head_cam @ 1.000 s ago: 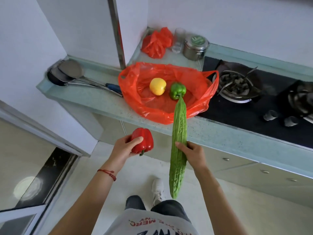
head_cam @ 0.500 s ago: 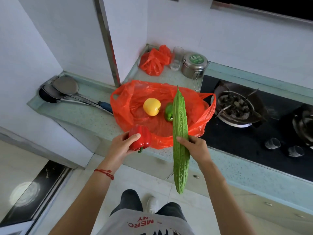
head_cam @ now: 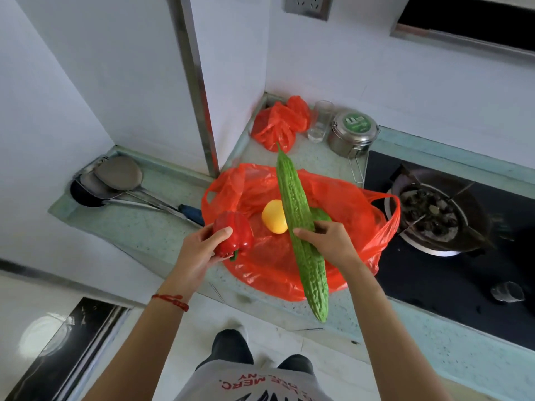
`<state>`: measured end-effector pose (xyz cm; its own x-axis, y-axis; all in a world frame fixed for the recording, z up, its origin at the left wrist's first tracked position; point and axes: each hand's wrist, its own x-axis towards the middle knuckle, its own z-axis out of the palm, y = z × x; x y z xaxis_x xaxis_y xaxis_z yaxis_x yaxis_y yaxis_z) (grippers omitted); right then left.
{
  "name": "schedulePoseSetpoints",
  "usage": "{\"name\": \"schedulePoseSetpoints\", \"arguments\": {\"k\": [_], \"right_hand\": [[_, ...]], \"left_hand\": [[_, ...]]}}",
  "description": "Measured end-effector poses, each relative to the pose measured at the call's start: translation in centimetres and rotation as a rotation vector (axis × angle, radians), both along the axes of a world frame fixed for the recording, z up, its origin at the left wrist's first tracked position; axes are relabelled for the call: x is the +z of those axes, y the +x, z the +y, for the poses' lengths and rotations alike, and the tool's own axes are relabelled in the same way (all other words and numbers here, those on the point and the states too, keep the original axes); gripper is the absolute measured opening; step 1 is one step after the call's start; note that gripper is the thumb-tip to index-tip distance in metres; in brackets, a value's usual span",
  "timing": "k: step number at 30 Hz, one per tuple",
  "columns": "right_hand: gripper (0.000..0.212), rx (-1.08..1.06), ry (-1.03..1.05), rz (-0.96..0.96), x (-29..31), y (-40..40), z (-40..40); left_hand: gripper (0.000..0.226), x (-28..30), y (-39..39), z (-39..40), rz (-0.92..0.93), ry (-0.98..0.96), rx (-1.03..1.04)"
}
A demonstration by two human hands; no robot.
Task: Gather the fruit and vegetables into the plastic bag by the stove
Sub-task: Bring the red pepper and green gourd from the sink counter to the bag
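Observation:
An open red plastic bag [head_cam: 350, 206] lies spread on the counter left of the stove. Inside it sit a yellow pepper [head_cam: 273, 217] and a green pepper [head_cam: 321, 217], the green one mostly hidden. My left hand [head_cam: 199, 253] grips a red bell pepper [head_cam: 233, 233] over the bag's left edge. My right hand [head_cam: 328, 241] holds a long green bitter gourd [head_cam: 301, 227] at its middle, lengthwise above the bag, with its far tip past the bag's back edge.
A crumpled red bag [head_cam: 279, 123], a glass [head_cam: 320, 121] and a steel lidded pot [head_cam: 353, 133] stand at the back corner. Ladles [head_cam: 115, 183] lie on the left counter. A gas burner [head_cam: 434, 215] on the black stove sits right of the bag.
Both hands have moved forward over the counter. The red pepper now hangs over the bag's left edge and the bitter gourd stretches across the bag, covering most of the green pepper.

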<state>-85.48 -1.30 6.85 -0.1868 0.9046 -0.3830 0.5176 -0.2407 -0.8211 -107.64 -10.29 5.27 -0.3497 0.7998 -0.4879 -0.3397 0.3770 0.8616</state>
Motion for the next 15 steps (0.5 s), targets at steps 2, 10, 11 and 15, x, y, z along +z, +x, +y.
{"name": "schedulePoseSetpoints", "arguments": {"k": [2,10,11,15], "right_hand": [[0.028,0.008,0.031,-0.040,-0.5,-2.1,0.6],[0.024,0.024,0.094,-0.148,-1.2,-8.5,2.8],[0.026,0.029,0.100,-0.171,-1.4,-9.1,3.0],[0.038,0.075,0.115,-0.299,-2.4,-11.4,3.4]], "left_hand": [[0.036,0.0,-1.1,0.8,0.014,0.003,-0.008],[0.026,-0.2,-4.2,2.4,-0.003,-0.007,-0.025],[0.026,-0.3,-4.4,2.4,-0.002,-0.009,-0.026],[0.032,-0.5,-5.2,2.5,0.009,-0.017,-0.010]]}}
